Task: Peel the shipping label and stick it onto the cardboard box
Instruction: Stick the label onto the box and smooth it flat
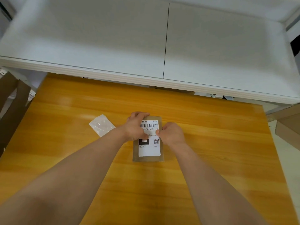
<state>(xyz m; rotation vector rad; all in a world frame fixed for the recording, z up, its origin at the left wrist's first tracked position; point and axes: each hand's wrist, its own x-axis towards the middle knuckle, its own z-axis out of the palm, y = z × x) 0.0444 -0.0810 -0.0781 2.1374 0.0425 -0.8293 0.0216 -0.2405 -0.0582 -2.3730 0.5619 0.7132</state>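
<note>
A small flat cardboard box [146, 158] lies on the wooden table, near the middle. A white shipping label [150, 151] with a barcode, a QR code and a black "15H" block lies flat on its top face. My left hand [135, 127] grips the box's far left corner, with its thumb pressed on the label. From the right, my right hand [172, 133] rests at the box's edge, its fingers curled and its fingertips pressing on the label's right side.
A shiny white backing sheet [102, 125] lies on the orange wooden table [65, 111] left of the box. A white cabinet [146, 46] stands behind the table. Brown cardboard pieces [11, 101] stand at the left edge, and more cardboard [287, 127] at the right.
</note>
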